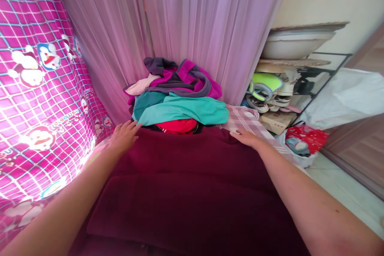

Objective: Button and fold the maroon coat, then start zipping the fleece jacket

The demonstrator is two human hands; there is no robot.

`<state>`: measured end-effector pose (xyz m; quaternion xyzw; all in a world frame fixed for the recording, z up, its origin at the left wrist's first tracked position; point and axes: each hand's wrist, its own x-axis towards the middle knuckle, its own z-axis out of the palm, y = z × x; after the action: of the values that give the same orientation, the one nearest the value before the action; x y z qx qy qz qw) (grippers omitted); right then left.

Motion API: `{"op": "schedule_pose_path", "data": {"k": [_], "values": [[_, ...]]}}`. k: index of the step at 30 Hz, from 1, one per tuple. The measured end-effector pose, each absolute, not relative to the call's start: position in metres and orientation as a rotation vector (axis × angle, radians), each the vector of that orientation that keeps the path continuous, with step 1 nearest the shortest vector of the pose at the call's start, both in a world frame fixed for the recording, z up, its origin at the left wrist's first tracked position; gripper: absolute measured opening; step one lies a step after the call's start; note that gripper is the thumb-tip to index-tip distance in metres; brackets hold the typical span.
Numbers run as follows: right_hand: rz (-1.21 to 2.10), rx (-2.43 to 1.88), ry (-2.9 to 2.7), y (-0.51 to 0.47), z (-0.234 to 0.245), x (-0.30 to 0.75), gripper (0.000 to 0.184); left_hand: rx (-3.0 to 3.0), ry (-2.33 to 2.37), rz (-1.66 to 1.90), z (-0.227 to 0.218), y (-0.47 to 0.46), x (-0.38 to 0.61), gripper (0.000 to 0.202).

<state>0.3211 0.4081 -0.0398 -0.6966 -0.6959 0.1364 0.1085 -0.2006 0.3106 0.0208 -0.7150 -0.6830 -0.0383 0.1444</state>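
Note:
A dark maroon garment (192, 196) lies spread in front of me, with a fold line running across its middle. My left hand (123, 137) rests at its far left edge, fingers stretched out, close to a turquoise cloth (186, 109). At the far right corner my right hand (245, 137) touches the garment, where the fabric is slightly bunched. Its fingers look extended, though some are partly hidden. Just beyond the maroon edge, red clothing (180, 126) shows under the turquoise cloth. Behind these sits a heap of purple and grey clothing (192, 78).
Pink patterned fabric (39, 88) hangs at the left, and a lilac curtain (192, 16) closes off the back. A checked cloth (249, 122) covers the surface. To the right stand a shoe rack (330, 54), a basin (297, 44) and a red bag (309, 138) on the floor.

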Motion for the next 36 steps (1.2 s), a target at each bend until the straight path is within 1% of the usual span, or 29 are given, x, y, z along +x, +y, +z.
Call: {"op": "schedule_pose_path", "data": {"k": [2, 4, 6, 9, 11, 16, 19, 22, 28, 30, 34, 36], "values": [[0.546, -2.031, -2.108, 0.408, -0.038, 0.319, 0.054, -2.152, -1.944, 0.043, 0.027, 0.326, -0.201, 0.047], [0.660, -2.024, -2.122, 0.408, -0.035, 0.318, 0.041, -2.194, -1.915, 0.157, 0.031, 0.333, -0.202, 0.034], [0.663, -2.015, -2.054, 0.406, -0.030, 0.320, 0.033, -2.213, -1.872, 0.156, 0.031, 0.333, -0.205, 0.026], [0.534, -1.888, -1.923, 0.396, -0.022, 0.329, 0.034, -2.230, -1.841, 0.044, 0.025, 0.320, -0.212, 0.029], [0.518, -1.761, -1.881, 0.382, -0.017, 0.336, 0.037, -2.250, -1.817, -0.022, 0.019, 0.306, -0.218, 0.032], [0.784, -1.570, -1.863, 0.322, 0.004, 0.350, 0.041, -2.292, -1.814, -0.130, 0.006, 0.262, -0.228, 0.036], [0.852, -1.564, -1.897, 0.286, 0.012, 0.358, 0.042, -2.305, -1.877, -0.159, 0.004, 0.235, -0.229, 0.034], [0.745, -1.625, -2.112, 0.262, 0.004, 0.362, 0.038, -2.384, -1.915, -0.113, 0.004, 0.215, -0.225, 0.031], [0.176, -1.871, -2.500, 0.254, -0.025, 0.342, 0.031, -2.461, -1.977, 0.161, 0.003, 0.198, -0.219, 0.030], [0.129, -1.952, -2.530, 0.256, -0.023, 0.335, 0.036, -2.505, -1.997, 0.223, 0.002, 0.200, -0.221, 0.032], [0.258, -2.006, -2.457, 0.258, -0.005, 0.325, 0.066, -2.489, -2.076, 0.184, 0.000, 0.214, -0.230, 0.048], [0.304, -1.971, -2.414, 0.260, 0.007, 0.317, 0.073, -2.453, -2.082, 0.103, -0.004, 0.224, -0.232, 0.053]]}}
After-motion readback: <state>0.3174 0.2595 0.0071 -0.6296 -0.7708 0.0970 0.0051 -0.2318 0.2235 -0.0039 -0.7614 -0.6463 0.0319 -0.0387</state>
